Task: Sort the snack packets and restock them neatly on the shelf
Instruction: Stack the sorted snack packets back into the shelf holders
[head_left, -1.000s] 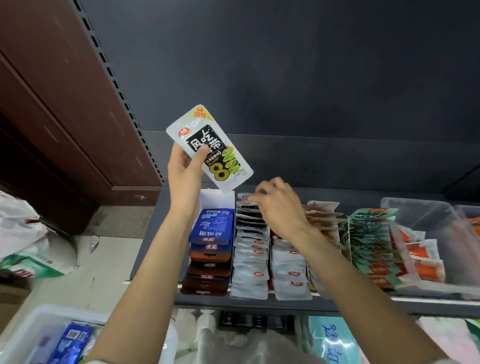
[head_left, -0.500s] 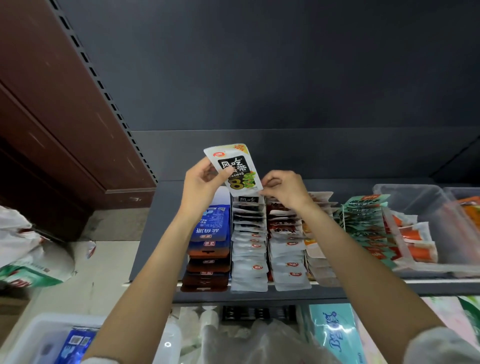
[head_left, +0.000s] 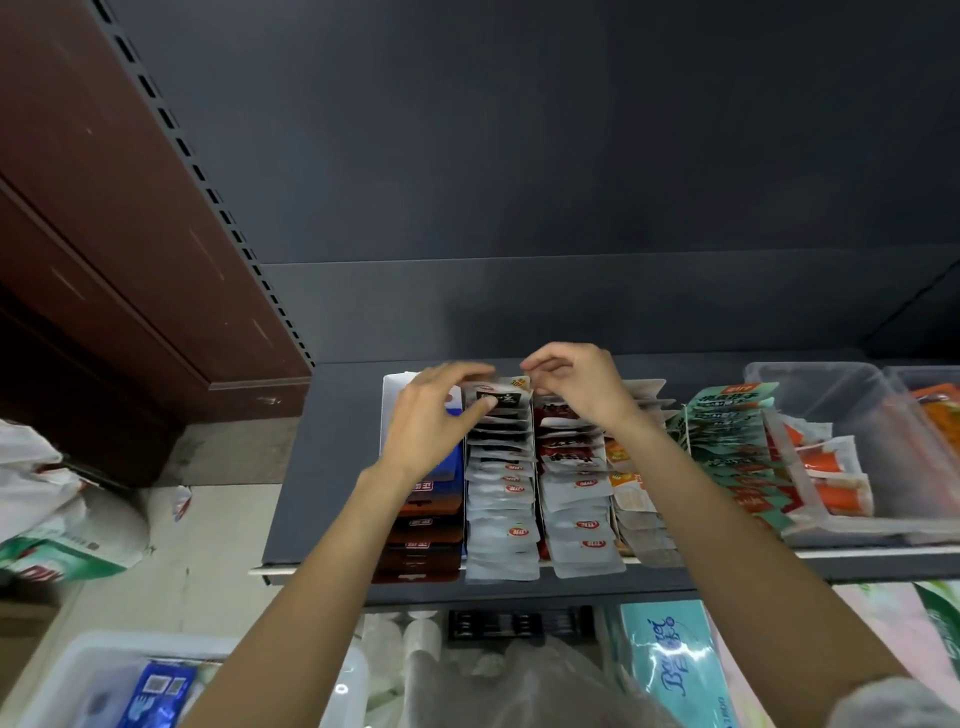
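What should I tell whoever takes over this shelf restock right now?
Left hand: pinching the black-label packet at the back of the white row.
Right hand: fingers curled at that packet's top right corner; contact unclear.
Done: packet stands in its row, between the blue-brown row and the red-label row.
Left: let go, straighten the rows, restock from the bin below.
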